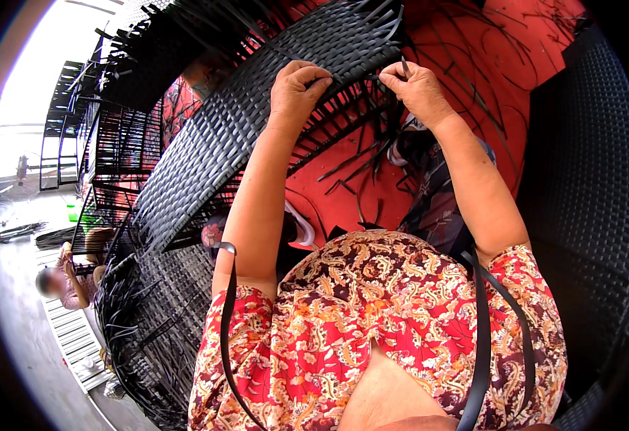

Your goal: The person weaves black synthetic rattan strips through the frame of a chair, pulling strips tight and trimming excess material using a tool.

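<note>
A dark grey woven wicker panel slants across the view in front of me, with loose strand ends sticking out at its far end. My left hand is closed in a pinch at the panel's near edge; what lies between its fingertips is too small to make out. Just beyond the panel's right corner, my right hand pinches a flat dark wicker strand, whose end shows above the fingers. Below the panel edge runs a black frame with thin bars.
Cut strands lie on the red floor covering. A large woven piece stands at my right. At lower left is another woven piece with loose strands. Black frames stack at left; beyond them, a person sits near a white slatted surface.
</note>
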Demonstrator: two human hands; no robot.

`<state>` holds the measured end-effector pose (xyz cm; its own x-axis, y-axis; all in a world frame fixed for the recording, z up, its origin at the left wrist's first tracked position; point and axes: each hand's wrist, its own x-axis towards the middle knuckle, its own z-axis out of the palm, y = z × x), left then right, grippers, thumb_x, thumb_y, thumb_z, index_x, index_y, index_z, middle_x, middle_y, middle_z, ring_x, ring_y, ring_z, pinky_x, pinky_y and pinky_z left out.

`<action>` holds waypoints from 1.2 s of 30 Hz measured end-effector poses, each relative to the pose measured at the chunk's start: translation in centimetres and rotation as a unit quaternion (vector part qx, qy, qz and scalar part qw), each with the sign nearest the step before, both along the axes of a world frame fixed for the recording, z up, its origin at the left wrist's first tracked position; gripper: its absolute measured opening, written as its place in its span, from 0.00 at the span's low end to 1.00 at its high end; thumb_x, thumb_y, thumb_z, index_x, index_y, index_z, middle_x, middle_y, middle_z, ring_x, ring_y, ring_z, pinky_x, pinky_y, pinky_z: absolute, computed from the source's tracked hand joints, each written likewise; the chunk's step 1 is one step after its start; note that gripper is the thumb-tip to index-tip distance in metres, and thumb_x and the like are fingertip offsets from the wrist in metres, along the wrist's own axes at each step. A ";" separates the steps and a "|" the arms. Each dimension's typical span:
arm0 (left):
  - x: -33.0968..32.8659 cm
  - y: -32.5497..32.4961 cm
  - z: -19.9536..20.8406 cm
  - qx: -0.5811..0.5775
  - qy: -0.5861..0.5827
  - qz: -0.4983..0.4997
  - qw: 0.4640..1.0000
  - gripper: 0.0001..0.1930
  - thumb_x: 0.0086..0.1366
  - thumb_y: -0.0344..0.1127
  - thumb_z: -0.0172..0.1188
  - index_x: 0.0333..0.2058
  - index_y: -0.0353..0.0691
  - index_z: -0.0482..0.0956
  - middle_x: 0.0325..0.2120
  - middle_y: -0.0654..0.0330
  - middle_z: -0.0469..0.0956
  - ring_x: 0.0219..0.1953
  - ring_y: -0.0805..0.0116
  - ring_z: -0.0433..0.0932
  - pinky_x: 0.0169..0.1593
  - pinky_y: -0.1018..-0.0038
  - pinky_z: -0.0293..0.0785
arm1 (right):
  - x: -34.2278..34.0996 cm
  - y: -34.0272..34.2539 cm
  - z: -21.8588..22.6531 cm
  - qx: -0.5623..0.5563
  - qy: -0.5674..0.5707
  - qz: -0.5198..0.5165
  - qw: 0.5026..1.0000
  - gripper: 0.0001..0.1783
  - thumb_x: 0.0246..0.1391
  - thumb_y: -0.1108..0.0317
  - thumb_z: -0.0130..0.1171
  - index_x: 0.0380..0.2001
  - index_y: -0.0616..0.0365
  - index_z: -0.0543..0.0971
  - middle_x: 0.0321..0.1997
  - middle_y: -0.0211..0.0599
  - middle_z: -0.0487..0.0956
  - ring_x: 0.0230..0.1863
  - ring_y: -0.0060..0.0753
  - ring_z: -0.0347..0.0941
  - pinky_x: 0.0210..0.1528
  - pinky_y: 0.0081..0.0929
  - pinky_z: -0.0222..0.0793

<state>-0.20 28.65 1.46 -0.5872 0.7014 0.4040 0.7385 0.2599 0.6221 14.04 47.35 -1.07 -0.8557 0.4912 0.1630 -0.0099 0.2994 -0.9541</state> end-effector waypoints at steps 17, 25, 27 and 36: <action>-0.1 1.1 0.3 -0.014 0.024 -0.025 0.999 0.10 0.53 0.32 0.64 0.36 0.45 0.82 0.30 0.66 0.74 0.29 0.74 0.70 0.35 0.79 0.69 | -3.3 2.4 3.8 0.250 0.056 -0.040 0.966 0.09 0.51 0.67 0.56 0.26 0.63 0.73 0.22 0.39 0.74 0.25 0.33 0.69 0.31 0.30 0.64; 0.6 0.9 0.7 -0.004 -0.013 -0.020 1.000 0.10 0.51 0.34 0.65 0.35 0.45 0.82 0.29 0.63 0.74 0.34 0.66 0.73 0.40 0.72 0.71 | -4.1 3.1 3.4 0.216 -0.015 -0.059 0.974 0.12 0.47 0.62 0.56 0.25 0.61 0.76 0.26 0.46 0.78 0.32 0.48 0.75 0.36 0.37 0.69; 0.7 0.7 0.7 0.000 -0.018 -0.018 1.000 0.10 0.51 0.34 0.65 0.35 0.45 0.82 0.29 0.63 0.74 0.34 0.66 0.73 0.40 0.73 0.70 | -3.7 3.2 3.2 0.171 -0.019 -0.059 0.983 0.11 0.47 0.63 0.56 0.23 0.61 0.75 0.23 0.45 0.77 0.29 0.44 0.74 0.35 0.35 0.69; 0.3 1.6 1.7 -0.041 -0.070 -0.029 0.996 0.12 0.56 0.35 0.63 0.41 0.43 0.81 0.36 0.64 0.75 0.36 0.75 0.72 0.41 0.79 0.69 | -2.1 5.7 2.6 0.028 0.076 -0.070 0.994 0.09 0.49 0.66 0.59 0.22 0.60 0.76 0.19 0.27 0.73 0.24 0.19 0.66 0.30 0.23 0.64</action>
